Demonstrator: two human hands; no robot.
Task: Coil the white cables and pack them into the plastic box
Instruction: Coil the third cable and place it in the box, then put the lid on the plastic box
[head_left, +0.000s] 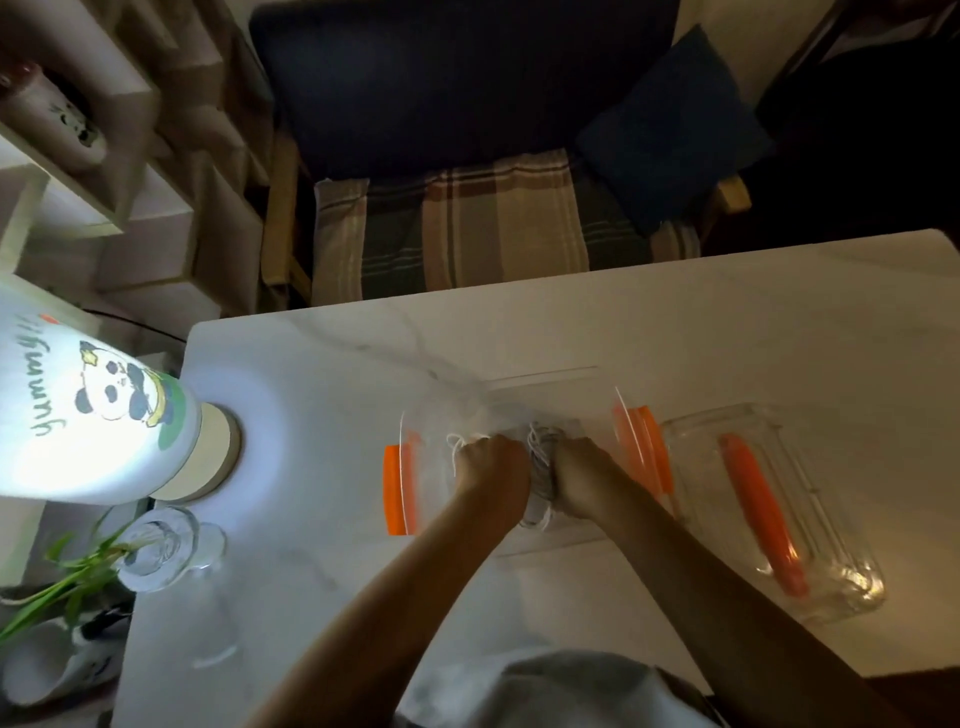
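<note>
A: Left hand (488, 462) — state?

B: Head view: fist curled, knuckles up, gripping the white cables (540, 467) on their left side. A few loose loops stick out past the knuckles.

A: Right hand (579, 475)?

B: Same thing, curled round the bundle from the right. Both hands touch it, pressed close together with the coil between them.

A: Where are the cables?

B: Inside the clear box (545, 379), low down in its middle. The box sits on the white desk (311, 415), open top, with orange clips (400, 491) on its left and right ends.

A: Lid?

B: Clear lid (810, 467) lies on the desk just right of the box, an orange strip (761, 512) running along it. Cannot tell if it touches the box.

A: Anything else?

B: Lit panda lamp (98, 410) on the desk's left edge, a glass vase (166, 545) with green leaves just near it. Beyond the desk, a chair (457, 104) with a striped cloth and a blue cushion (670, 130). Shelves on the far left.
</note>
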